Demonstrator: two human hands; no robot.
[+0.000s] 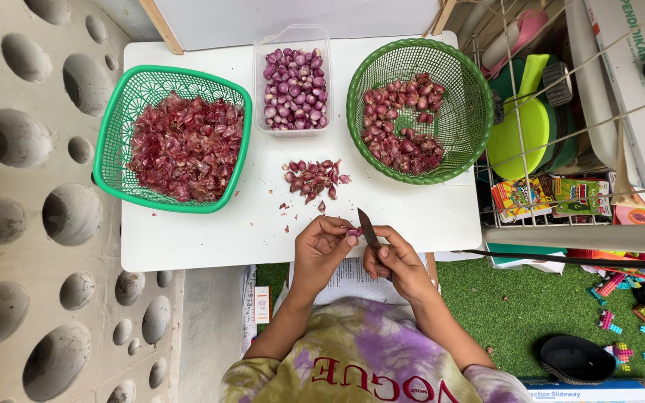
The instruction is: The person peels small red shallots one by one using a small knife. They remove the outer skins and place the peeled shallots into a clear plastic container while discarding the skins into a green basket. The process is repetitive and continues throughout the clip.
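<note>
At the table's (188,239) near edge, the left hand (321,250) pinches a shallot (351,233) against the right hand's (401,265) gripped knife (368,228); beyond, the tub (293,37) holds many peeled, the round basket (457,127) roughly half unpeeled.
</note>
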